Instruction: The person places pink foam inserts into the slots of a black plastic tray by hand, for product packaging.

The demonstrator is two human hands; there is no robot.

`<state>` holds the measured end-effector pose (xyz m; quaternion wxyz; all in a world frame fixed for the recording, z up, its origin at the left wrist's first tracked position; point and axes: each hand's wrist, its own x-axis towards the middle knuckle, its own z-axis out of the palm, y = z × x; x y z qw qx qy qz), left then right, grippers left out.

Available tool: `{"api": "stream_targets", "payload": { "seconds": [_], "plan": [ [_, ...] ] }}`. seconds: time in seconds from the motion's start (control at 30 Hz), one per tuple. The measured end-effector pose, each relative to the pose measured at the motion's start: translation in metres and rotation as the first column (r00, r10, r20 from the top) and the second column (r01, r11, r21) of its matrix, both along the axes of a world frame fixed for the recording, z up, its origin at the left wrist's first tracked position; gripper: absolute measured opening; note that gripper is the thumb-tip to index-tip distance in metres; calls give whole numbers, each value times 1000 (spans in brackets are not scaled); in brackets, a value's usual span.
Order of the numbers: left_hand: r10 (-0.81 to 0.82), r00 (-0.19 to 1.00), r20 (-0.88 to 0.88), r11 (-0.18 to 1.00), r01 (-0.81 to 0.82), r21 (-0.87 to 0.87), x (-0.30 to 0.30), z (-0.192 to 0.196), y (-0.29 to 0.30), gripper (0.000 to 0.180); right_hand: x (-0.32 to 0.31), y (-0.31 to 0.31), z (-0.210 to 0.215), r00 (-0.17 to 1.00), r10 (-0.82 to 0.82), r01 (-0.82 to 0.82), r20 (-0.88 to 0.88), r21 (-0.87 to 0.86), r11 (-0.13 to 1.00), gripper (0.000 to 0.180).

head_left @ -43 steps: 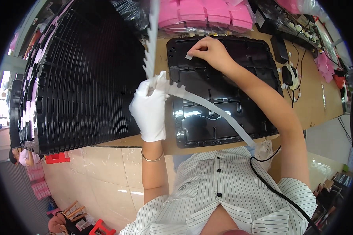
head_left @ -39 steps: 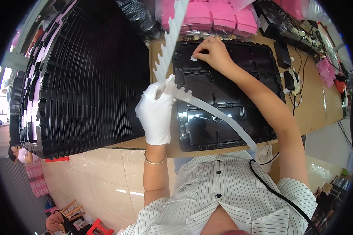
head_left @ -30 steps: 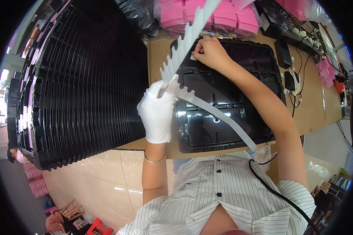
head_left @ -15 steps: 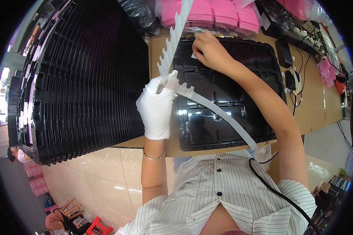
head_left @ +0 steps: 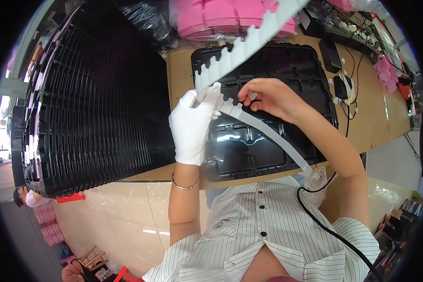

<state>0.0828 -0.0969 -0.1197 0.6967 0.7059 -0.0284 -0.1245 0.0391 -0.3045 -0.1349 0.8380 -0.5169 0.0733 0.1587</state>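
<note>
White-gloved left hand (head_left: 190, 124), centre frame: clamped on pale, toothed plastic strip (head_left: 244, 53).
Could kink if tugged by bare right hand (head_left: 276, 97), grip unclear.

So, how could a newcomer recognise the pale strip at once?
Find the black tray lying on the table. At its left edge, the gloved left hand holds the pale strip, set apart from the tray by colour and jagged teeth.

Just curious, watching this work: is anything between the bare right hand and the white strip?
Nothing visible stands between the right hand and the white strip; the black tray lies beneath them.
</note>
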Motion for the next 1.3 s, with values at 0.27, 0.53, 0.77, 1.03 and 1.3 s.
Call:
{"api": "stream_targets", "payload": {
  "seconds": [0.27,0.53,0.77,1.03,1.3],
  "plan": [
    [-52,999,11,999,52,-7,-8,4,-20,18,-38,12,7,739,97,488,667,-628,606,6],
    [15,1000,25,1000,-16,8,-11,8,-17,23,-21,-136,2,853,-175,522,492,-782,341,10],
    [-8,999,37,998,6,55,-12,1,-19,27,-2,-180,-30,918,-98,379,385,-922,-82,19],
    [20,999,50,992,-26,123,-12,4,-24,26,6,-176,-27,931,-86,339,354,-928,-155,18],
    [10,999,45,996,-14,87,-16,10,-21,23,-4,-183,-36,865,130,500,485,-854,-141,13]
  ]
}}
